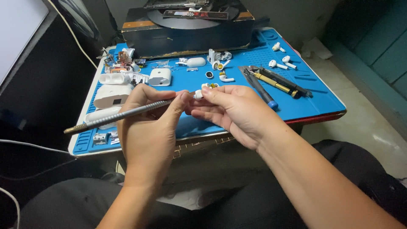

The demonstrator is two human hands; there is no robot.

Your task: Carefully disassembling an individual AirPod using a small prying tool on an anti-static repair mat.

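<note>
My left hand (149, 127) grips a long grey metal tool (116, 115) with a brass end pointing left; its tip meets a small white earbud part (198, 95). My right hand (231, 111) pinches that white part between thumb and fingertips. Both hands hover over the near edge of a blue work mat (313, 95) on a small table.
White earbud cases (160, 76) and opened shells lie on the mat's left. Loose earbuds (283, 62) sit at the far right, and screwdrivers and tweezers (273, 83) lie right of centre. A dark box (188, 32) stands at the back. My dark-trousered legs are below.
</note>
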